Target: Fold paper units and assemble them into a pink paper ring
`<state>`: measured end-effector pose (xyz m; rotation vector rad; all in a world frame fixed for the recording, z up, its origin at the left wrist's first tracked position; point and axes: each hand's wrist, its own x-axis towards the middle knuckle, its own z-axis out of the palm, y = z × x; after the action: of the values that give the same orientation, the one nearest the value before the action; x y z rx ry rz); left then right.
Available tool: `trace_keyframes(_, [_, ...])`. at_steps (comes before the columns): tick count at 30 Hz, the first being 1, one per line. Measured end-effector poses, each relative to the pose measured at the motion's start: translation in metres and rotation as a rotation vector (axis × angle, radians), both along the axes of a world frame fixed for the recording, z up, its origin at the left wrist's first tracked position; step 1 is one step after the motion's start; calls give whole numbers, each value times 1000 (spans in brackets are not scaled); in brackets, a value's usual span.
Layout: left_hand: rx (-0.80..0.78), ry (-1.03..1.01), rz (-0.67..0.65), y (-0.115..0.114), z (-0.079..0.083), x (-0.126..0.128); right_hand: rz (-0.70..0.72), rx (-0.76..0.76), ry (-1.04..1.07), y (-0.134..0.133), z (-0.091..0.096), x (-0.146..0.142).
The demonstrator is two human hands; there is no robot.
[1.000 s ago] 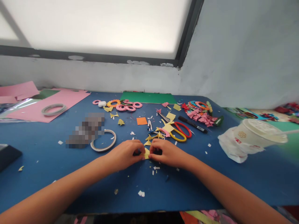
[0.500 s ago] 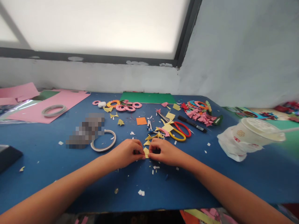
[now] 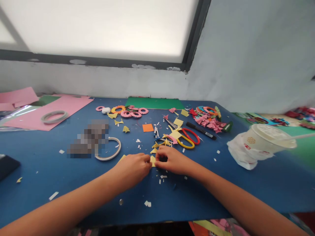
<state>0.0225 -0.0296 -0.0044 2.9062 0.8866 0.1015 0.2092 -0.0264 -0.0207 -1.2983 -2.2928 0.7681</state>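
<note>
Near the front of the blue table, a small folded piece of yellow paper (image 3: 153, 161) with a pointed top lies between my two hands. My left hand (image 3: 134, 168) is closed, knuckles up, its fingertips at the paper's left edge and partly hidden. My right hand (image 3: 173, 160) pinches the right edge with thumb and forefinger. Just beyond them are more folded yellow paper pieces (image 3: 161, 144). Scissors with one red and one yellow handle (image 3: 187, 142) lie behind my right hand. A roll of tape (image 3: 119, 149) rests beyond my left hand.
A cup with a straw (image 3: 267, 139) stands at the right in a white bag. Toward the back are an orange square (image 3: 148, 127), a black marker (image 3: 200, 130), pink scalloped rings (image 3: 135, 113) and a pile of folded paper (image 3: 210, 119). Pink sheets (image 3: 71, 103) lie at the left.
My left hand has turned more knuckles-up, hiding its thumb, and a yellow edge now shows behind it. My right hand keeps its pinch. The view has shifted slightly.
</note>
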Motion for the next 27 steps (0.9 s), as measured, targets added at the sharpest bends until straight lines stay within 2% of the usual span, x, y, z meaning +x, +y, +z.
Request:
trace_keyframes(4, [167, 216, -63, -10, 3, 4, -6, 4, -2, 1, -1, 0])
trace_keyframes(9, [235, 278, -105, -19, 3, 7, -14, 4, 4, 2, -3, -1])
trace_keyframes(15, [192, 240, -103, -10, 5, 1, 21, -39, 19, 3, -4, 4])
trace_keyframes(21, [172, 177, -196, 1, 8, -6, 21, -57, 21, 3, -3, 5])
trace_keyframes(27, [170, 140, -120, -4, 8, -5, -2, -56, 8, 2, -1, 3])
